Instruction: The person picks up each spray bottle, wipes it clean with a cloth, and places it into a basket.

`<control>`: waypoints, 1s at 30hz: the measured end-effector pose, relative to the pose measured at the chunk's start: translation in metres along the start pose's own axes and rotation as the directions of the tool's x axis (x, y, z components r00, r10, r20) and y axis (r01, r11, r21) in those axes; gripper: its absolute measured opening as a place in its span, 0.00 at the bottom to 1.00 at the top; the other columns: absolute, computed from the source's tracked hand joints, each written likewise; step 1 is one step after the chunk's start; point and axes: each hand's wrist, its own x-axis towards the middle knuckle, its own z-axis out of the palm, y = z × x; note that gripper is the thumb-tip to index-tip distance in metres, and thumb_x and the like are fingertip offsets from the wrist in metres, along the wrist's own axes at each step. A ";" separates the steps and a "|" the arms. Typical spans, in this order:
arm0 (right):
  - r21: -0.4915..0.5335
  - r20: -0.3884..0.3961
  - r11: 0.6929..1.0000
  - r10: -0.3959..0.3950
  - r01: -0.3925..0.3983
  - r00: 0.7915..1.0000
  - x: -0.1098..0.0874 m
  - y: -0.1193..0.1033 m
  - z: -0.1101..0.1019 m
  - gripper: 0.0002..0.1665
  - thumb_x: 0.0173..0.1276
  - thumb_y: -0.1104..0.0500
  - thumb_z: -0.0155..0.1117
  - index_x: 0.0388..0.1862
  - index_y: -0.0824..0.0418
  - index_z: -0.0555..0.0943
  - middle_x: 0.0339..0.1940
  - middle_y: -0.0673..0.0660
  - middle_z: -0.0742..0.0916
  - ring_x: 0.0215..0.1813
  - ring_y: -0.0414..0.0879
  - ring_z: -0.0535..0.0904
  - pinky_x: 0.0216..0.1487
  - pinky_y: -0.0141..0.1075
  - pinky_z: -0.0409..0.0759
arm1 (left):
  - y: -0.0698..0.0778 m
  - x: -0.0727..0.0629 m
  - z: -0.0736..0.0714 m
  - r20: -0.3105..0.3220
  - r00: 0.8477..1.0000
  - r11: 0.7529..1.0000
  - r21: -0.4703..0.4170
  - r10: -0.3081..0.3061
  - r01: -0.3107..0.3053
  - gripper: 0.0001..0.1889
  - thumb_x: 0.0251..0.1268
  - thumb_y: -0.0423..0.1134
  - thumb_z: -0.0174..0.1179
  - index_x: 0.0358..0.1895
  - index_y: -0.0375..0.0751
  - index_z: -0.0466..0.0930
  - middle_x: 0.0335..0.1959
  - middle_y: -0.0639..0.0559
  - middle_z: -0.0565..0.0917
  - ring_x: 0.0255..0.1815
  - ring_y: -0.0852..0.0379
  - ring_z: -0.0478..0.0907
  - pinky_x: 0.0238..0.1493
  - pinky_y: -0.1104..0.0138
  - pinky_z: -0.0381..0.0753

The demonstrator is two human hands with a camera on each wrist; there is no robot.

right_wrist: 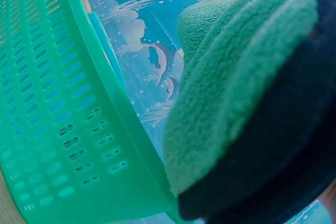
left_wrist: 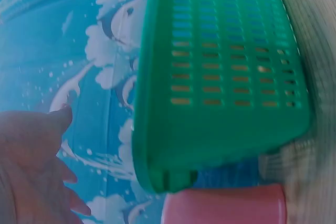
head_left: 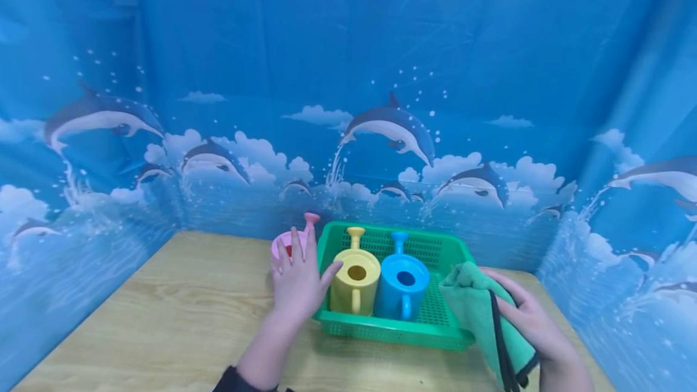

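My left hand (head_left: 296, 286), fingers spread, reaches over a pink watering can (head_left: 279, 247) on the table just left of a green plastic basket (head_left: 397, 326). Whether it touches the can is unclear in the head view; the left wrist view shows the fingers raised apart from the pink can (left_wrist: 226, 206). My right hand (head_left: 536, 319) grips a folded green cloth (head_left: 468, 301) with black edging at the basket's right end. Inside the basket, a yellow watering can (head_left: 342, 295) and a blue watering can (head_left: 388, 295) stand upright side by side, spouts toward the back.
The wooden table (head_left: 179, 313) extends to the left and in front of the basket. A blue curtain (head_left: 261, 77) printed with dolphins and clouds encloses the back and both sides. The basket's right part shows its bare slotted floor (head_left: 435, 304).
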 end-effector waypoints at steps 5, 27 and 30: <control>-0.013 -0.005 1.000 -0.003 0.003 1.000 0.000 -0.001 0.000 0.25 0.79 0.67 0.38 0.73 0.61 0.62 0.65 0.32 0.73 0.62 0.25 0.70 0.51 0.31 0.80 | -0.017 0.004 -0.002 -0.010 0.998 0.996 -0.054 -0.065 0.065 0.47 0.67 0.63 0.50 0.78 0.45 0.36 0.78 0.33 0.38 0.76 0.27 0.31 0.66 0.30 0.39; -0.034 -0.009 0.999 -0.026 0.026 1.000 0.000 0.000 0.001 0.25 0.79 0.67 0.38 0.72 0.63 0.63 0.64 0.32 0.73 0.62 0.24 0.70 0.51 0.30 0.79 | -0.069 0.000 0.020 0.039 0.977 0.949 -0.235 -0.209 0.212 0.50 0.69 0.56 0.53 0.75 0.31 0.30 0.75 0.26 0.34 0.73 0.22 0.31 0.66 0.29 0.38; -0.024 0.000 0.999 -0.028 0.028 1.000 0.000 -0.001 0.001 0.25 0.79 0.68 0.38 0.72 0.63 0.62 0.65 0.32 0.73 0.62 0.25 0.70 0.50 0.31 0.80 | -0.072 0.000 0.023 0.054 0.973 0.948 -0.223 -0.222 0.229 0.50 0.69 0.56 0.53 0.75 0.29 0.30 0.74 0.24 0.34 0.73 0.21 0.33 0.66 0.30 0.41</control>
